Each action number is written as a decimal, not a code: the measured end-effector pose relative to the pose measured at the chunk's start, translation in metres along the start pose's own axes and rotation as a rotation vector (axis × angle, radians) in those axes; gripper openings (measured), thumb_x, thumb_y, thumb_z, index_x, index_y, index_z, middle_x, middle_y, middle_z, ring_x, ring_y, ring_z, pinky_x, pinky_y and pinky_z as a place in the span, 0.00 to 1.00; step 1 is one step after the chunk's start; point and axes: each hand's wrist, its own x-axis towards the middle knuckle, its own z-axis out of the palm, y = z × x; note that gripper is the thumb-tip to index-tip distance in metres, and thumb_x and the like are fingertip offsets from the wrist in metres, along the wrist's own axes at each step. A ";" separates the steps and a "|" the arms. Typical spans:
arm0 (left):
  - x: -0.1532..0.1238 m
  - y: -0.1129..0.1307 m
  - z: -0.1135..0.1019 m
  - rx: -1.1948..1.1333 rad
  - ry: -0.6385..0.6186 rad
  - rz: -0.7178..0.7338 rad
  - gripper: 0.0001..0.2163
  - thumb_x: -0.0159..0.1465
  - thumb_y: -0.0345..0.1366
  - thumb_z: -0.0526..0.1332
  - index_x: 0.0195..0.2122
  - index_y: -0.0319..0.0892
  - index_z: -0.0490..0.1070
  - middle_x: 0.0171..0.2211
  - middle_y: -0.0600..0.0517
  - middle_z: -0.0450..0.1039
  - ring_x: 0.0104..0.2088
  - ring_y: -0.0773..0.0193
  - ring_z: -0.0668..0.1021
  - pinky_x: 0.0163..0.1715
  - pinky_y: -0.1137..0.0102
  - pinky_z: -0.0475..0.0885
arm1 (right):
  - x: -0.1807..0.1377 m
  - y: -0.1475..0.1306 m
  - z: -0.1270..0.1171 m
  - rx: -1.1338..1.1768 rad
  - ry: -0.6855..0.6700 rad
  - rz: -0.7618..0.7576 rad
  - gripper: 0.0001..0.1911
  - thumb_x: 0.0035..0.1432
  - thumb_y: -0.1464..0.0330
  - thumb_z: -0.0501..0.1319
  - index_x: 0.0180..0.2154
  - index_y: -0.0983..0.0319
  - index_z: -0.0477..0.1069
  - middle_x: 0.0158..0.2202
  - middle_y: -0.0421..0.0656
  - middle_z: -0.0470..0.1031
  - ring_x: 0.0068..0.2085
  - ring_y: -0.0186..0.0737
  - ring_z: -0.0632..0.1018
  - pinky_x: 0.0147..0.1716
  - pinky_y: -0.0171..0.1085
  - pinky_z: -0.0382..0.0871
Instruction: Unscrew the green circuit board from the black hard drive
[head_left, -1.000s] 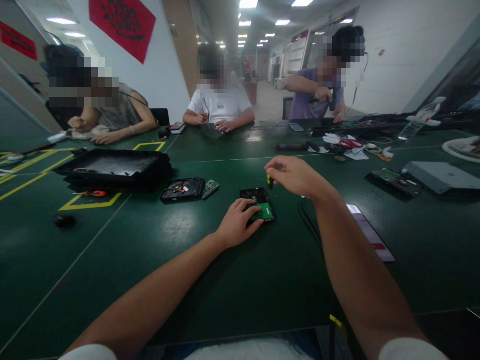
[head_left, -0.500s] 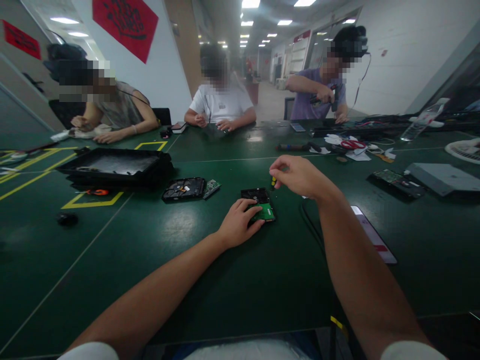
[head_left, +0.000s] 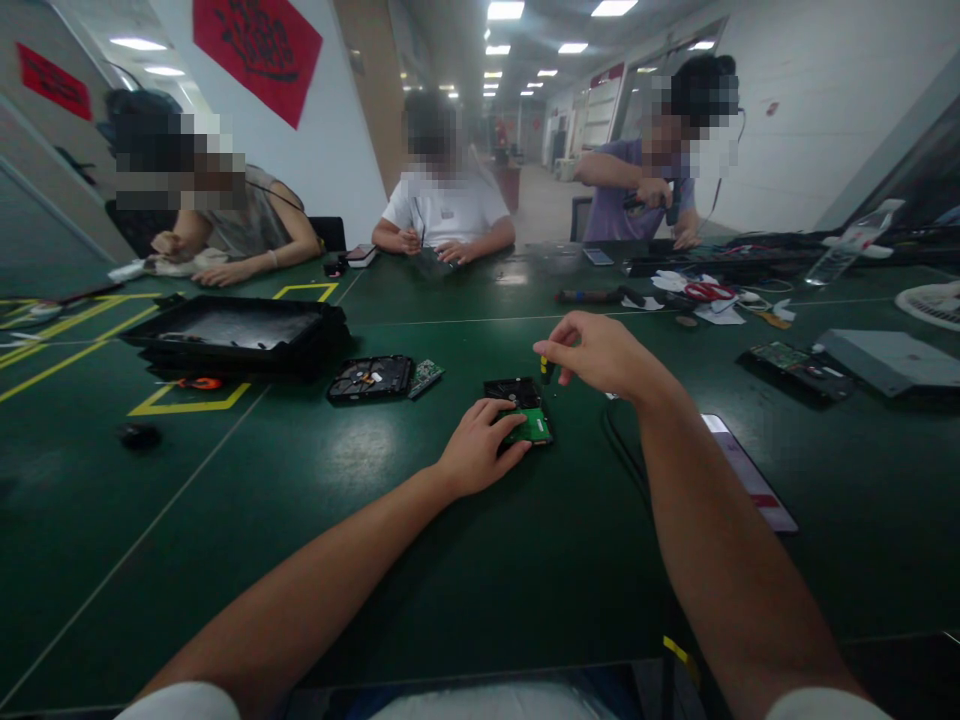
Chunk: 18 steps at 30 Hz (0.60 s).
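A small black hard drive [head_left: 513, 391] with a green circuit board [head_left: 534, 428] lies on the green table [head_left: 375, 520] in front of me. My left hand [head_left: 476, 448] rests on its near left side, fingers curled over the board, holding it down. My right hand [head_left: 596, 352] hovers just right of the drive, pinched round the top of a small yellow-and-black screwdriver [head_left: 545, 368] that stands upright at the drive's right edge.
A second opened drive [head_left: 370, 378] with a loose board [head_left: 425, 376] lies to the left, beside a black tray [head_left: 232, 335]. A phone [head_left: 746, 470] lies right of my arm. Three people work at the far side. Tools, scissors [head_left: 705, 291] and boards [head_left: 791, 360] clutter the right.
My right hand with the screwdriver has turned and shifted slightly over the drive's right edge. My left hand has stayed on the drive.
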 end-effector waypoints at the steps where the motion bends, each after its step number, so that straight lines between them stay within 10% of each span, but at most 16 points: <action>1: 0.000 0.000 0.000 0.000 0.001 0.001 0.19 0.73 0.48 0.61 0.60 0.45 0.74 0.59 0.40 0.72 0.60 0.46 0.73 0.61 0.46 0.73 | 0.000 0.000 0.000 0.005 0.000 -0.010 0.10 0.68 0.61 0.65 0.40 0.62 0.76 0.36 0.45 0.84 0.31 0.39 0.83 0.37 0.37 0.73; 18: 0.000 0.000 0.000 -0.007 -0.011 -0.010 0.20 0.72 0.47 0.62 0.61 0.45 0.73 0.59 0.40 0.72 0.61 0.45 0.72 0.62 0.45 0.72 | 0.000 -0.001 0.000 0.059 -0.011 0.003 0.12 0.65 0.59 0.68 0.39 0.61 0.75 0.33 0.44 0.84 0.30 0.40 0.82 0.35 0.38 0.71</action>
